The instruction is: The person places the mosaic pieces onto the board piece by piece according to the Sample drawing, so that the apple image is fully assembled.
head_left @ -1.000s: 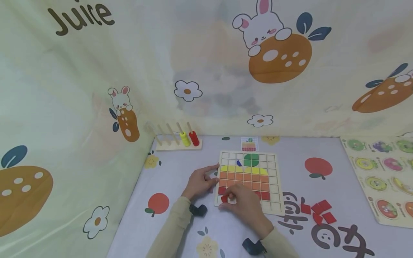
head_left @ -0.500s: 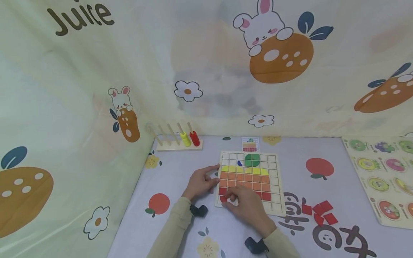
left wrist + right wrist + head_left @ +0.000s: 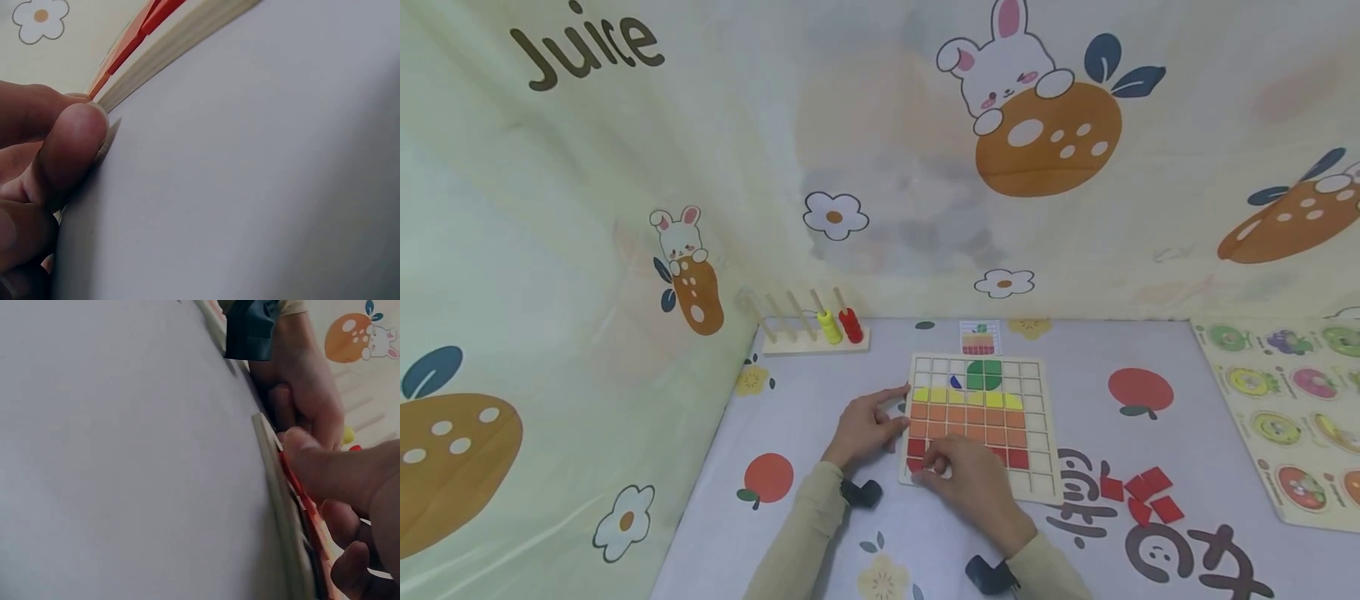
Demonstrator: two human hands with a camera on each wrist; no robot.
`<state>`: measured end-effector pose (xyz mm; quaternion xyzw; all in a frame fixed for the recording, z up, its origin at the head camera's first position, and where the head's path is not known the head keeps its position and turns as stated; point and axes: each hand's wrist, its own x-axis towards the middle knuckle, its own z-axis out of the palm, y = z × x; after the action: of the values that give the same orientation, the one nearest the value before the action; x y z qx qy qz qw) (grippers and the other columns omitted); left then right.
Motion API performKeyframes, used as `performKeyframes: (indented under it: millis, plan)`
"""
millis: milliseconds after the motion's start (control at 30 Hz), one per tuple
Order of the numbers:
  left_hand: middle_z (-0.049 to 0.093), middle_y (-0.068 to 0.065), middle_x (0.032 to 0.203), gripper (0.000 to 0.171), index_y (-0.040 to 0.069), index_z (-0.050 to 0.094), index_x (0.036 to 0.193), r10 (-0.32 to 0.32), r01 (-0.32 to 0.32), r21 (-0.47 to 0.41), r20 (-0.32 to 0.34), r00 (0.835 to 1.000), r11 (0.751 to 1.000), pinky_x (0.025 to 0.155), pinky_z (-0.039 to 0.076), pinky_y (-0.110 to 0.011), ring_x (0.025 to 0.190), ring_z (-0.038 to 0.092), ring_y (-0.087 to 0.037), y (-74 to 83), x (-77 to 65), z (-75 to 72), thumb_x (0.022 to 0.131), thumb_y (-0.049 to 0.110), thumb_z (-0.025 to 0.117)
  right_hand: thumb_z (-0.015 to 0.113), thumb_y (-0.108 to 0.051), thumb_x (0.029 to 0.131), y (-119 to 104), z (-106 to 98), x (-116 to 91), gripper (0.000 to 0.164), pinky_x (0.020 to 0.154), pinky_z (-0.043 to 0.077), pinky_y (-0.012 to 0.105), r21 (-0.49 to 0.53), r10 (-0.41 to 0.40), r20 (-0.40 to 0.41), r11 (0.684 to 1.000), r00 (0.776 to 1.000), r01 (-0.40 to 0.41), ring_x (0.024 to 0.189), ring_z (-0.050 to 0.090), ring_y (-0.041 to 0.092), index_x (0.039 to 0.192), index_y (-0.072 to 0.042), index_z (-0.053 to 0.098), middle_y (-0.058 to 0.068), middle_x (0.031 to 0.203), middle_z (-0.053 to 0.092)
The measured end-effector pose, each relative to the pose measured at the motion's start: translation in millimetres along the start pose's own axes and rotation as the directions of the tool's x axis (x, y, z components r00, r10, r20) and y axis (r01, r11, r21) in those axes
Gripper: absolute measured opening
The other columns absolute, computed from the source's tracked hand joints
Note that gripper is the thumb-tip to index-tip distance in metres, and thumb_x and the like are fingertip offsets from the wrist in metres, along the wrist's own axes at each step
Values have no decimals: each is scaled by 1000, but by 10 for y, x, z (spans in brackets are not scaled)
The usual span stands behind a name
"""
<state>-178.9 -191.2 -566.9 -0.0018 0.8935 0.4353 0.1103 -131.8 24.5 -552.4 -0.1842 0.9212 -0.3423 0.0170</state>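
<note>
A wooden grid board (image 3: 1041, 429) lies on the table, filled with rows of yellow, orange and red square tiles, plus green pieces and a small blue piece near its top. My left hand (image 3: 863, 429) rests along its left edge, index finger extended and thumb tip (image 3: 84, 128) pressing the board's side. At the bottom-left cell, my right hand (image 3: 973, 487) has its thumb and index fingertips on a red tile (image 3: 914, 465), which lies in or right over that cell. The right wrist view shows the thumb (image 3: 306, 450) on the tile at the board's corner; the index tip is hidden.
Several loose red tiles (image 3: 1153, 479) lie right of the board. A small pattern card (image 3: 980, 336) sits behind it. A peg rack (image 3: 816, 340) with yellow and red beads stands back left. A fruit picture board (image 3: 1262, 400) lies at far right.
The red tile at the bottom-left cell, earlier held tilted between right thumb and fingers, has lowered and shifted slightly left into the cell's corner. The left hand has stayed at the board's edge.
</note>
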Motion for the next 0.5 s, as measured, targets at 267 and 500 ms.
performKeyframes:
  millis: [267,500]
  plan:
    - [65,3,56,58,32,59,153,1,-1,-2,1,1000,1000,67,41,-28,49,62,-15,9,4,23,98,30,77,90,-34,86,188,-425,-97,18,68,45,26,41,81,-12,996,997,-81,72,54,7,93,-24,78,-14,77,65]
    - [65,1,57,59,33,58,153,-36,36,0,0,999,999,63,40,-29,50,63,-17,36,-6,14,98,31,77,91,-43,82,892,-1146,-355,51,60,43,30,-105,275,31,957,961,-271,76,56,17,119,-11,77,-2,86,70]
